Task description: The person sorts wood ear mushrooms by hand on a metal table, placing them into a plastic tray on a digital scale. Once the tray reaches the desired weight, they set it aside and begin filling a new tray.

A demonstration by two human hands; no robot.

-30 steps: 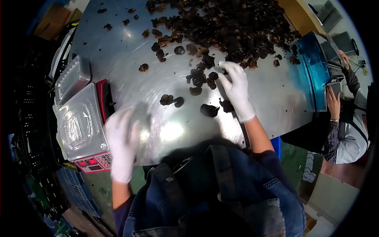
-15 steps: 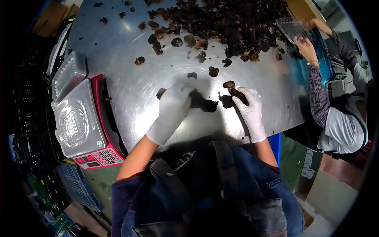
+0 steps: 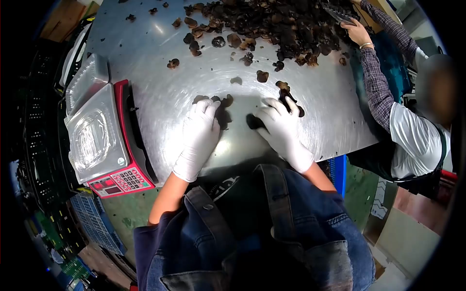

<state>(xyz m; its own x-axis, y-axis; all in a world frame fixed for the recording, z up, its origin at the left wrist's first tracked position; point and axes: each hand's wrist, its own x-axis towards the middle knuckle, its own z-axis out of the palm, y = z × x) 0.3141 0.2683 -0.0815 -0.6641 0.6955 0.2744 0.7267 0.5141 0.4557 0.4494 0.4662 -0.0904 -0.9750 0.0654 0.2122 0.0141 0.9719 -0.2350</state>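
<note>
My left hand (image 3: 200, 128), in a white glove, rests low over the steel table with its fingers bent and close together. Dark brown wood ear mushroom (image 3: 226, 101) shows at its fingertips, and another bit pokes out behind them. My right hand (image 3: 280, 127), gloved too, has its thumb and forefinger at a blurred black wood ear mushroom (image 3: 253, 121). Its other fingers reach over further brown-black pieces (image 3: 284, 87) lying just beyond. A single piece (image 3: 262, 76) lies ahead of the right hand, on the metal.
A large heap of wood ear mushrooms (image 3: 286, 29) covers the far side of the steel table (image 3: 150, 63). At left stands a red scale (image 3: 121, 182) bearing clear plastic trays (image 3: 94, 133). On the right, a co-worker's hand (image 3: 358, 33) holds a clear tray over the heap.
My left hand has moved slightly left, its dark piece now lower at the table. My right hand has shifted left with a black piece. The co-worker's hands and tray moved away over the heap.
</note>
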